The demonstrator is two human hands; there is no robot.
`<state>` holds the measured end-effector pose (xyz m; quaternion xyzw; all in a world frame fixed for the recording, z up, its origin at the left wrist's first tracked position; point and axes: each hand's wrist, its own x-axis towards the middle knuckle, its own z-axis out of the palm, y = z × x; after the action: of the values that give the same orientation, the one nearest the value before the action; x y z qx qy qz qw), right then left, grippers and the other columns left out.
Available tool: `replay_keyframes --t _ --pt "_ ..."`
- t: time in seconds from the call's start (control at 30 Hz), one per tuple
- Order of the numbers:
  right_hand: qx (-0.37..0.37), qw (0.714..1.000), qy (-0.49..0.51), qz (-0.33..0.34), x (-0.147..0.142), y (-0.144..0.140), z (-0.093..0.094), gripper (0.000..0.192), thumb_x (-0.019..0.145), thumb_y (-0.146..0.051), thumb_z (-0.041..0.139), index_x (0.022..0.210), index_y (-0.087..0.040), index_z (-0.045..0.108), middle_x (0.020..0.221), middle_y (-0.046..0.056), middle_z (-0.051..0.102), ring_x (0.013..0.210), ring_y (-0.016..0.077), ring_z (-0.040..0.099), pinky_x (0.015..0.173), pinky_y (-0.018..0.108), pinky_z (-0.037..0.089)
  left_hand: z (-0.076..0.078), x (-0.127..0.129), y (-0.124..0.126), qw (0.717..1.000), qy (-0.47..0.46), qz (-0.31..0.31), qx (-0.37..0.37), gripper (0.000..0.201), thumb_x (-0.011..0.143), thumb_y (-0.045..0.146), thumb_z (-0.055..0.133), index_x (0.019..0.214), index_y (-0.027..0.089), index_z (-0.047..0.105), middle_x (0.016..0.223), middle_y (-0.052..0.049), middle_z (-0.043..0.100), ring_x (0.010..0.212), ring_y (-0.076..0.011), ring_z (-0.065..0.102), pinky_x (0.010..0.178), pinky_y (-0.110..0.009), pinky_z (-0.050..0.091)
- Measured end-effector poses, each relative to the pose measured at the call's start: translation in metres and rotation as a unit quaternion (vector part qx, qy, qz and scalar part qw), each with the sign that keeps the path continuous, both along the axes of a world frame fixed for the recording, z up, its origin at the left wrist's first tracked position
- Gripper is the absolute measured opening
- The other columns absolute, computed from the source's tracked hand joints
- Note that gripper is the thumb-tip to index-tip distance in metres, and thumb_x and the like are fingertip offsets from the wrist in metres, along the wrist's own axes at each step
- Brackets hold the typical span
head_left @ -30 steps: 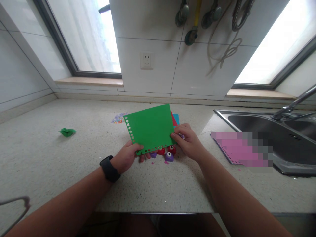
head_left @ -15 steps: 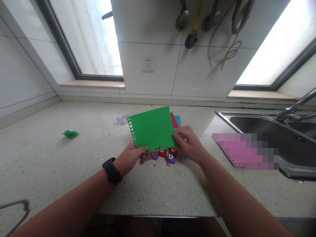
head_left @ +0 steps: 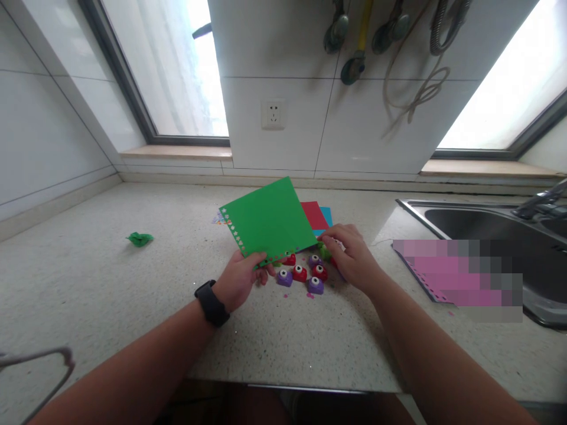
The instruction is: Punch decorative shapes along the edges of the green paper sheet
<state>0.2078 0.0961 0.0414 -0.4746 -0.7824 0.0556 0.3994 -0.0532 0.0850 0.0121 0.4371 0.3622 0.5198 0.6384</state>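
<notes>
My left hand (head_left: 241, 277), with a black watch on its wrist, grips the lower edge of a green sheet of paper (head_left: 270, 218) between thumb and fingers. Small shapes are punched along the sheet's left and lower edges. My right hand (head_left: 349, 257) is closed beside the sheet's right corner; what its curled fingers hold is hidden. Below the sheet lie several small craft punches, among them a red punch (head_left: 299, 273) and a purple punch (head_left: 315, 285). A green punch (head_left: 325, 252) shows partly by my right fingertips.
Behind the sheet lie red paper (head_left: 315, 215) and blue paper (head_left: 326, 213). Paper bits (head_left: 218, 218) sit to their left. A crumpled green piece (head_left: 140, 239) is farther left. Pink punched paper (head_left: 429, 277), partly blurred, lies beside the sink (head_left: 460, 221).
The green sheet has tilted and shifted left, away from my right hand. My right thumb has come off its face. More punches show beneath it. The view has shifted slightly.
</notes>
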Motion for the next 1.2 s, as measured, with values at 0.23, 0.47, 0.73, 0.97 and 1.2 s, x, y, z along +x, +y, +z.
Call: replay_keyframes --t 0.23,0.47,0.73,0.97,1.2 --pt "-0.027 0.993 -0.093 -0.068 0.000 0.003 -0.009 0.012 0.097 -0.033 0.061 0.099 -0.026 0.071 0.104 0.007 0.071 0.101 0.0303 0.054 0.089 0.047 0.033 0.009 0.001 -0.001 0.996 -0.064 0.064 -0.021 0.022 0.076 0.024 0.072 0.092 0.012 0.061 0.085 -0.011 0.076 0.054 -0.0134 0.061 0.044 -0.024 0.040" --pt "-0.033 0.990 -0.102 -0.092 0.008 0.005 -0.007 0.014 0.098 -0.033 0.062 0.094 -0.027 0.074 0.101 0.006 0.072 0.100 0.0300 0.055 0.089 0.048 0.033 0.010 0.000 -0.001 0.996 -0.060 0.066 -0.021 0.023 0.076 0.024 0.071 0.093 0.012 0.060 0.087 -0.013 0.077 0.055 -0.0129 0.060 0.045 -0.023 0.041" --pt "-0.062 0.989 -0.135 -0.005 0.000 -0.007 0.002 0.018 0.099 -0.038 0.062 0.106 -0.028 0.076 0.107 0.006 0.069 0.104 0.0287 0.053 0.093 0.047 0.035 0.007 0.001 0.001 0.995 -0.065 0.074 -0.017 0.027 0.076 0.025 0.071 0.097 0.011 0.061 0.087 -0.013 0.077 0.055 -0.0139 0.061 0.045 -0.023 0.041" --pt "-0.020 0.972 -0.204 0.116 -0.031 -0.026 0.009 0.045 0.091 -0.060 0.066 0.123 -0.029 0.070 0.120 0.007 0.066 0.109 0.0293 0.053 0.095 0.046 0.033 0.005 0.001 0.002 0.995 -0.062 0.080 -0.015 0.022 0.076 0.026 0.072 0.090 0.012 0.061 0.080 -0.010 0.075 0.054 -0.0139 0.060 0.045 -0.024 0.042" --pt "0.000 0.957 -0.277 0.081 -0.049 -0.025 0.000 0.032 0.093 -0.055 0.065 0.107 -0.028 0.076 0.114 0.009 0.065 0.108 0.0318 0.052 0.093 0.047 0.034 0.001 0.001 0.001 0.996 -0.051 0.066 -0.012 0.024 0.076 0.029 0.073 0.087 0.011 0.062 0.078 -0.010 0.073 0.054 -0.0155 0.061 0.043 -0.026 0.042"
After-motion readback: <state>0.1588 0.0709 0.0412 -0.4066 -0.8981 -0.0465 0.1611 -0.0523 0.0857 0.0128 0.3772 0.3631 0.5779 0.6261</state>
